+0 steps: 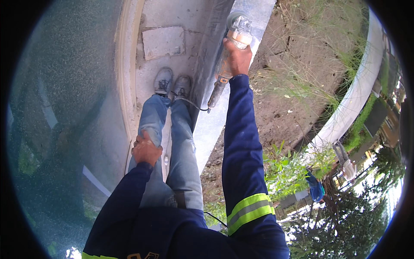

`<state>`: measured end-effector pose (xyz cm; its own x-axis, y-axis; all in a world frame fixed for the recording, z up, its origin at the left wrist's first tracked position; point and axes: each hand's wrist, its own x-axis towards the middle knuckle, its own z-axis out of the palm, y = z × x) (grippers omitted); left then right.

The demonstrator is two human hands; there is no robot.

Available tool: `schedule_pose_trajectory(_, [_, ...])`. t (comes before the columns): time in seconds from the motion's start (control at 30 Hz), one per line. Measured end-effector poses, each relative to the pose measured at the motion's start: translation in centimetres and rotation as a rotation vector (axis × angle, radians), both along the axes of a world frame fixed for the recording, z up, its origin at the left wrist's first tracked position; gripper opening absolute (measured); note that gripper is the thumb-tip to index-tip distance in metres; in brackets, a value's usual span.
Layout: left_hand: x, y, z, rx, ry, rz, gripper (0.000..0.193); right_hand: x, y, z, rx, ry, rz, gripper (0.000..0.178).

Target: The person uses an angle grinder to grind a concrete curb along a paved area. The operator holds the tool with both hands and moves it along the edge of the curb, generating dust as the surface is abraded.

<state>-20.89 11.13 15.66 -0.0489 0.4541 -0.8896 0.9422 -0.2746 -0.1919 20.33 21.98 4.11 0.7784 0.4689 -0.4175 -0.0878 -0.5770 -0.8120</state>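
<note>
Angle grinder (230,52) was held out ahead of the body, its disc end against the sloped grey concrete kerb (211,129), with the black cord (189,102) trailing back toward the shoes. Far left: dark speckled road surface (64,86), then a pale curved kerb strip (125,77). Left hand (145,150) rested flat on the left thigh of the blue jeans (181,146), fingers spread, holding nothing. Grey shoes (172,83) stood on a cracked concrete slab (163,42). Right hand (237,58) had its grip clamped round the grinder's body, the arm in a navy sleeve with a yellow reflective band (250,211). Right of that: bare soil with sparse grass (302,64), then a white curved kerb (358,95).
</note>
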Motion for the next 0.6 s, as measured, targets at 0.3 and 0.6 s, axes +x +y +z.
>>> schedule_pose_trajectory(0.3, [-0.1, -0.2, 0.0, -0.009, 0.026, 0.001, 0.095, 2.9, 1.0, 0.1, 0.067, 0.027, -0.114, 0.055])
schedule_pose_trajectory(0.6, [0.4, -0.1, 0.2, -0.003, 0.020, -0.006, 0.096, 0.7, 0.1, -0.5, -0.034, -0.004, 0.006, 0.063])
